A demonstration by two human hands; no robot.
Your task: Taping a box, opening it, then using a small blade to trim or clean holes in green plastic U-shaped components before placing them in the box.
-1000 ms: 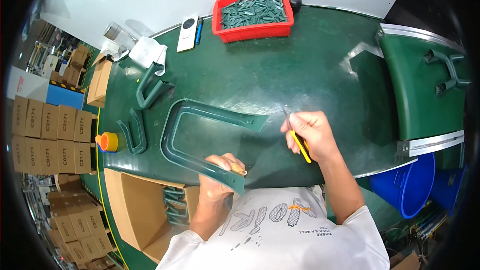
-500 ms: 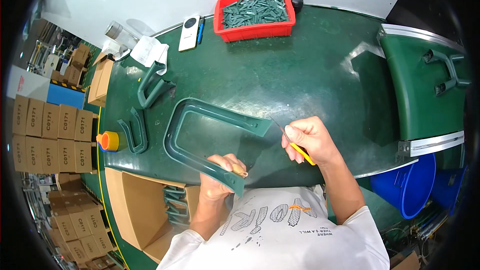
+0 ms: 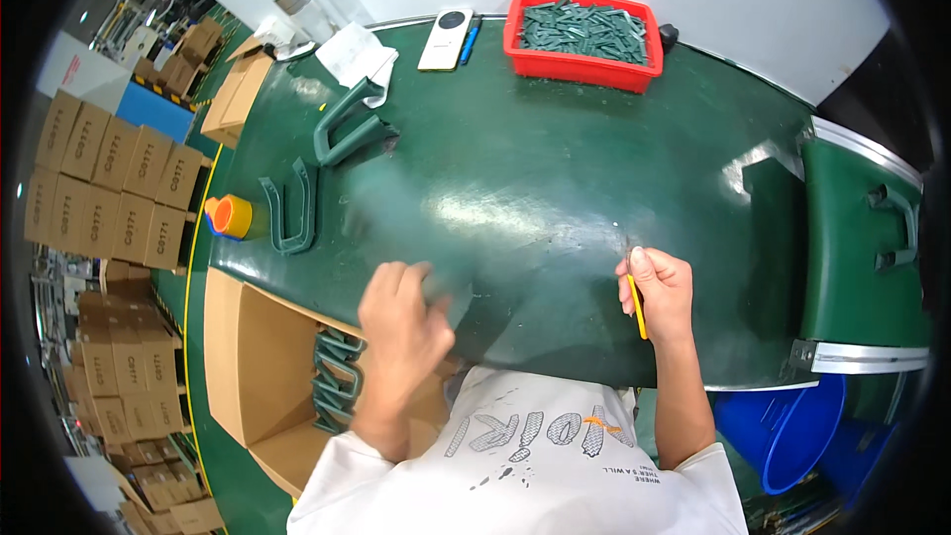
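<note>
My left hand [image 3: 404, 322] is over the front of the green table, fingers curled. A green U-shaped plastic part [image 3: 396, 203] in it is smeared by motion, so its outline hardly shows. To the right, my right hand [image 3: 666, 289] is closed round a thin-bladed knife with a yellow handle [image 3: 638, 309], its tip pointing away from me. Two more green U-shaped parts lie at the table's left, one bracket [image 3: 289, 213] nearer and another bracket [image 3: 347, 134] farther back.
A red bin [image 3: 584, 74] of small green pieces stands at the back, beside a phone [image 3: 446, 38] and a blue pen [image 3: 471, 42]. An orange tape roll [image 3: 233, 215] sits at the left edge. Below is an open carton [image 3: 267, 367] with green parts; blue buckets [image 3: 792, 431] stand lower right.
My left hand has shifted left and away from my body, and the U-shaped part, sharp before, is now a blur. My right hand keeps the knife, now turned more upright. The view has shifted.
</note>
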